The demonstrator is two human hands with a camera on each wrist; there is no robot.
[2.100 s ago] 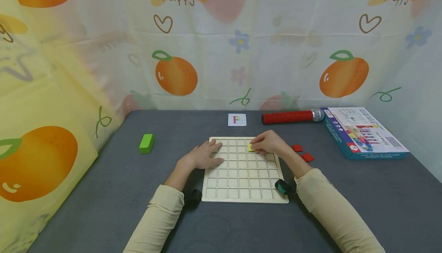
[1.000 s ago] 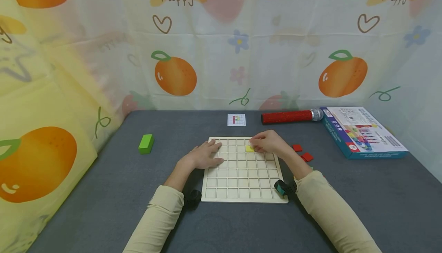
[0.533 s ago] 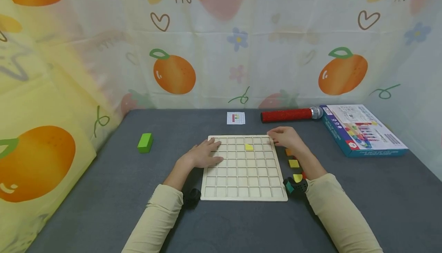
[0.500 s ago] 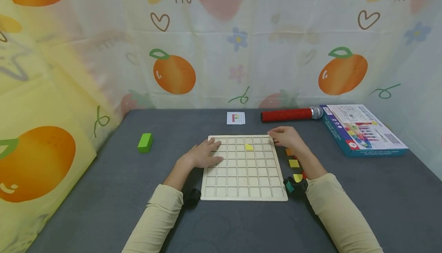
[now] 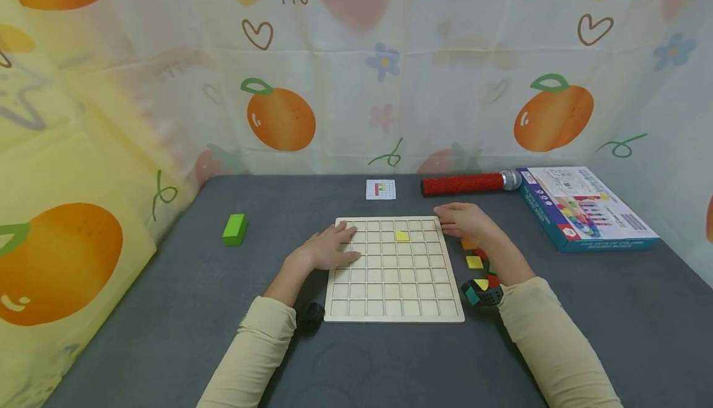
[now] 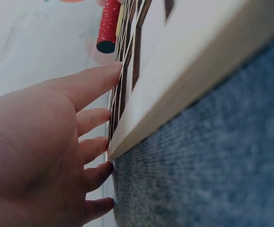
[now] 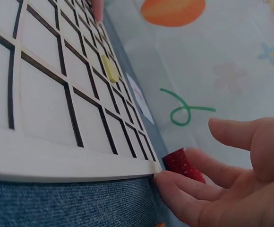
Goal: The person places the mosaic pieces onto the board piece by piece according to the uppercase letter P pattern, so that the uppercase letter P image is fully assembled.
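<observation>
Right hand now right of tile

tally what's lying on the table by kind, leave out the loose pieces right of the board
Grid board: 1
Yellow tile (on the board): 1
Green block: 1
Printed card: 1
Red microphone: 1
Box: 1
Total: 6
</observation>
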